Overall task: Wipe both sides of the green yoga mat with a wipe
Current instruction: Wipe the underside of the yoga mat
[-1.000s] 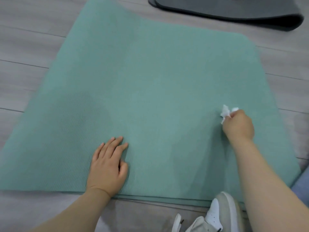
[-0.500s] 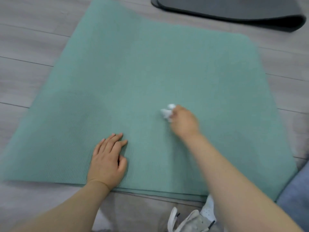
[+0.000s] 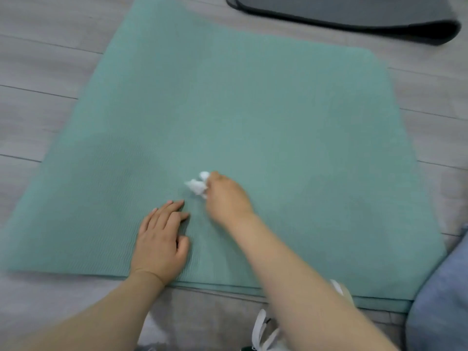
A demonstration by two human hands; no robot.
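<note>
Grey wood-look floor (image 3: 38,79) planks run across the scene, and the green yoga mat (image 3: 253,110) is spread flat on them, filling most of the view. Its near edge shows a second layer just beneath, so the mat appears to be folded over on itself there. Its far right corner is rounded, and a ribbed texture can be seen on the near left part.

The left hand (image 3: 160,243) is laid palm down on the mat near its front edge, fingers straight and close together, pointing away from the person, with the thumb tucked alongside; nothing is held in it. The right hand (image 3: 225,196) is placed just beyond and to the right of it, fingers curled around a crumpled white wipe (image 3: 197,186), which sticks out from the fingertips on the left side and is pressed against the mat surface. The two hands are near each other but not touching. Both forearms are bare and reach in from the bottom of the frame.

At the top right a dark grey mat (image 3: 354,11) is seen lying on the floor, well apart from the green one. Blue fabric (image 3: 445,300) is visible at the lower right edge, overlapping the green mat's near right corner. White shoe parts (image 3: 260,330) are partly seen at the bottom, between the forearms.
</note>
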